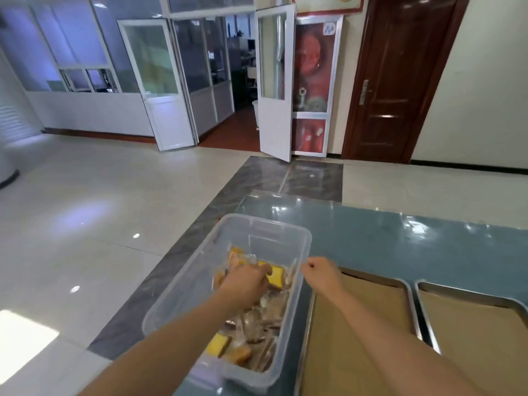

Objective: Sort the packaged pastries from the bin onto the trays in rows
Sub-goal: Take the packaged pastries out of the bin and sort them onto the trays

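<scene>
A clear plastic bin stands on the blue table and holds several packaged pastries, yellow and brown in clear wrappers. My left hand is down inside the bin, fingers curled over a yellow packaged pastry at the far end. My right hand hovers at the bin's right rim with its fingers curled; nothing shows in it. Right of the bin lie two metal trays lined with brown paper, the near tray and the far tray, both bare.
The blue tabletop stretches beyond the trays. The table's left edge borders a tiled floor. Glass doors and a brown wooden door stand far behind.
</scene>
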